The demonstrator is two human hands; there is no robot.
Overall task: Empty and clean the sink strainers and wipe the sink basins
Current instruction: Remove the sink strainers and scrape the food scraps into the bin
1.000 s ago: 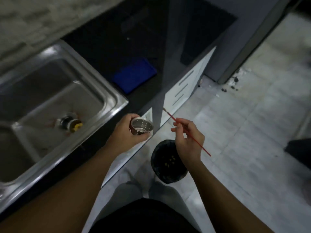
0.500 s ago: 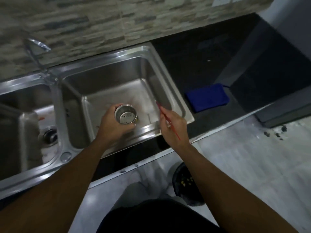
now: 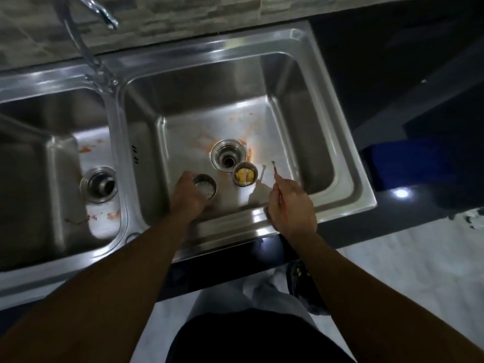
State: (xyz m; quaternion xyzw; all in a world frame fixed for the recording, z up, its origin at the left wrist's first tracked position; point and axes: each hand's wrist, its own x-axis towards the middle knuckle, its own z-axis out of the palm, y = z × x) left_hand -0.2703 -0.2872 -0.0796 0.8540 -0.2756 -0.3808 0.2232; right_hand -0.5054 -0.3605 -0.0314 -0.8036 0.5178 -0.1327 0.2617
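Over the right basin of the double stainless-steel sink (image 3: 348,163), near its front wall: left hand (image 3: 186,197) wrapped around a small round perforated steel strainer cup (image 3: 205,189), open mouth facing up, rows of tiny holes visible on its pale bottom, inside looking bare. Just beside it to the right, resting on the basin floor against the open round drain hole (image 3: 229,158) — a second steel strainer cup (image 3: 245,174), upright, with yellow scraps inside. Right hand (image 3: 290,205) pinched shut on a thin red stick (image 3: 275,171), tip pointing away and up, close to the second cup but apart from it. Orange-red smears across the right basin floor around the drain, more in the left basin near its dark drain (image 3: 100,183). Curved chrome faucet (image 3: 89,43) above the divider. Blue cloth (image 3: 408,161) on the black countertop (image 3: 392,74) at right.
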